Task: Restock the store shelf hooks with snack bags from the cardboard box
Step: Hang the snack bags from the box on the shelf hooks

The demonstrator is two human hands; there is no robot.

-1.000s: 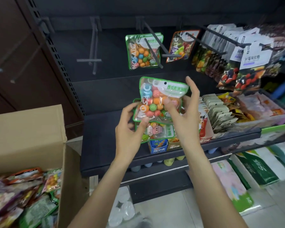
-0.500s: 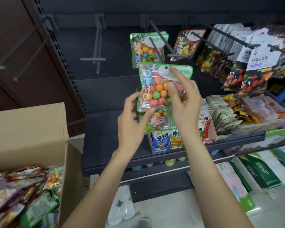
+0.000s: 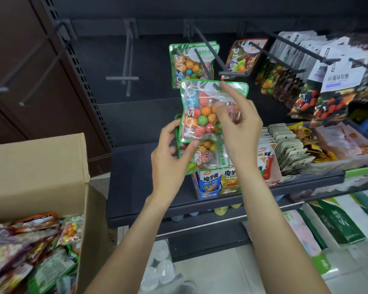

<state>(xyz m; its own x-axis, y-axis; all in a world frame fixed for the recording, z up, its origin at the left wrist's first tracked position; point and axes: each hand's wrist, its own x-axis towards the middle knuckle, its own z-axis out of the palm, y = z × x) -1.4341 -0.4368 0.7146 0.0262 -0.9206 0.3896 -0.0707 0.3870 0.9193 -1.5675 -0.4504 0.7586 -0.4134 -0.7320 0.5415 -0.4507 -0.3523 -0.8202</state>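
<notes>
Hanging step: right hand (image 3: 238, 124) pinching top bag (image 3: 202, 111), index fingertip beside its hole at hook (image 3: 204, 58) tip. Left hand (image 3: 170, 158) gripping spare bags (image 3: 204, 160) below. Next, probably, threading hole onto hook, sliding back.

1. A clear green-edged snack bag (image 3: 202, 109) of coloured candy balls is held upright at the tip of a dark shelf hook (image 3: 204, 55).
2. A second matching bag (image 3: 204, 158) sits just below it.
3. An identical bag (image 3: 189, 62) hangs further back on that hook.
4. The open cardboard box (image 3: 36, 166), near left, holds mixed snack packets.
</notes>
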